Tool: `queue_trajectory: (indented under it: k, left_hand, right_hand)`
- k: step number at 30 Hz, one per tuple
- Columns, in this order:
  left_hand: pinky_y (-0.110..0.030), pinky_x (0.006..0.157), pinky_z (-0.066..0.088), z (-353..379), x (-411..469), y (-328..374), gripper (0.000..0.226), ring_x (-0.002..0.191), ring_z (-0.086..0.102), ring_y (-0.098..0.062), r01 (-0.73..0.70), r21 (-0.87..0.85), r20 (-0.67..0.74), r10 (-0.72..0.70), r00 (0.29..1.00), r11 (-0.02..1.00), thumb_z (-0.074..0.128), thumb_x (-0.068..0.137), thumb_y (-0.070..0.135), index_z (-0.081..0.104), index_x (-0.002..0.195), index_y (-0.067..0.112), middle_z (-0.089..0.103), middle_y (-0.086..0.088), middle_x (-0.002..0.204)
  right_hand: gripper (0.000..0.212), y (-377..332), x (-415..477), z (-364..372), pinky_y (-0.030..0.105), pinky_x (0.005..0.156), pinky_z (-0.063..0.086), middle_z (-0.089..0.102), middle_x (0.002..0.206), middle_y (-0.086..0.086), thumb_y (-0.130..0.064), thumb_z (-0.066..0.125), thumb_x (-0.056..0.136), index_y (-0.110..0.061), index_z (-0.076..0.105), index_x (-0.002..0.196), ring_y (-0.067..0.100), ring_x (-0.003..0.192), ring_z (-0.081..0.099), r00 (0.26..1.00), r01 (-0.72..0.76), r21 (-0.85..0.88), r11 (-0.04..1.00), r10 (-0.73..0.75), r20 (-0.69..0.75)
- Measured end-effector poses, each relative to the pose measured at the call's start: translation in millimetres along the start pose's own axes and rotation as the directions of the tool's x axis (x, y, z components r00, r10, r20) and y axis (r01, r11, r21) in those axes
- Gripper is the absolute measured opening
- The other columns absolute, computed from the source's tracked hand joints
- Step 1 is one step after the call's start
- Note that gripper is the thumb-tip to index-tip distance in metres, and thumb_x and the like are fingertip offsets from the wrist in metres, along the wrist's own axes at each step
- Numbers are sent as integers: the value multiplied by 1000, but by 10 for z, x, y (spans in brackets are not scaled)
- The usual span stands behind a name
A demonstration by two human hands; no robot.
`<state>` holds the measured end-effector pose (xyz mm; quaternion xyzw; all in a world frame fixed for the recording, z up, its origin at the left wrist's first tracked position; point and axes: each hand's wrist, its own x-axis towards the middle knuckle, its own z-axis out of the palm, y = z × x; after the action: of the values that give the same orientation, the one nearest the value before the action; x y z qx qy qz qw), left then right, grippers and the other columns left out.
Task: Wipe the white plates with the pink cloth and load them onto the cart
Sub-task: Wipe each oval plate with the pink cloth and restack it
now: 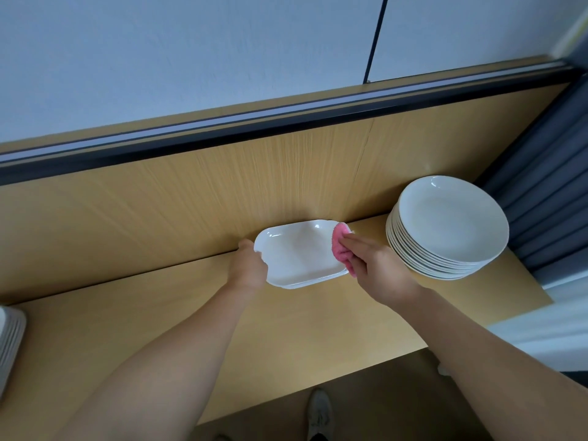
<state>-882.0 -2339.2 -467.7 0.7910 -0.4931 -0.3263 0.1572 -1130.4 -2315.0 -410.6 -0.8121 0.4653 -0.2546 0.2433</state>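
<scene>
L hand [249, 265]: curled round the left end of the rect. white plate [299, 253], which is gripped at the rim.
R hand [378, 268]: pink cloth [340, 246] is bunched in the fingers and pressed on the plate's right end.
Plate pos.: held at the back of the counter [127, 329], close to the wood panel [191, 198]; whether it is lifted can't be told.
Round plates [451, 224]: stacked on counter, right of the cloth, apart from it.
2nd stack [9, 342]: cut off at left edge.
Shoe [319, 412]: seen on floor below counter.
</scene>
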Motion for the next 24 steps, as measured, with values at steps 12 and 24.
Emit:
queue_trajectory:
  k: [12,24]
  left_hand:
    - [-32,69,45,-678,-347,-942,23,88,57,-24,51,-152,-65,-61,996,987,39,100,14,51,120,10,57,-3,99]
    - [-29,62,40,-995,-625,-1931,22,82,56,-22,163,-129,-70,-173,982,978,38,100,16,51,117,12,59,-3,95]
  right_hand:
    - [30,-706,325,268,36,62,36,39,80,0,12,29,89,-16,35,78,19,71,36,997,59,98,993,-64,51]
    - [34,-1323,442,1165,27,61,36,39,80,-8,12,33,90,-19,32,78,19,69,37,987,87,89,992,-98,126]
